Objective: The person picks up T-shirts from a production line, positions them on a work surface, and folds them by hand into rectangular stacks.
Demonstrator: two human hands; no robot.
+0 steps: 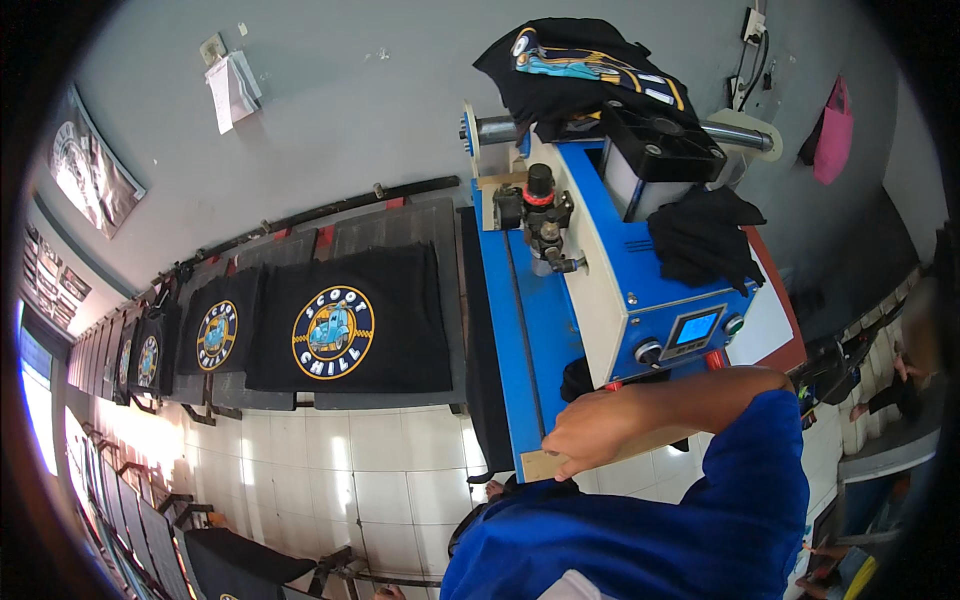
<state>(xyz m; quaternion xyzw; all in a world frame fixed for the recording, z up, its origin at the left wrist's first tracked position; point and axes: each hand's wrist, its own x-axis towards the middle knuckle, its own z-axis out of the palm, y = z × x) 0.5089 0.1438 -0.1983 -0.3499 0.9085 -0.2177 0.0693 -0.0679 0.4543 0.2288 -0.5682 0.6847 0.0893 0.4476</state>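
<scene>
My right hand [592, 432] reaches across the front of a blue and cream heat press [605, 300], with the forearm coming from a blue sleeve at the right. Its fingers are curled down over a pale wooden strip [540, 466] along the front edge of the press's blue bed [515, 340]. Dark cloth [577, 380] shows behind the wrist, under the press head. The forearm hides part of the strip. My left hand is not visible in the frame.
Black printed T-shirts [420, 320] lie on a row of dark boards [350, 235] to the left. More black shirts are heaped on the press top [590, 40]. A small screen [697, 328] glows on its front. Another board rack [140, 510] stands lower left.
</scene>
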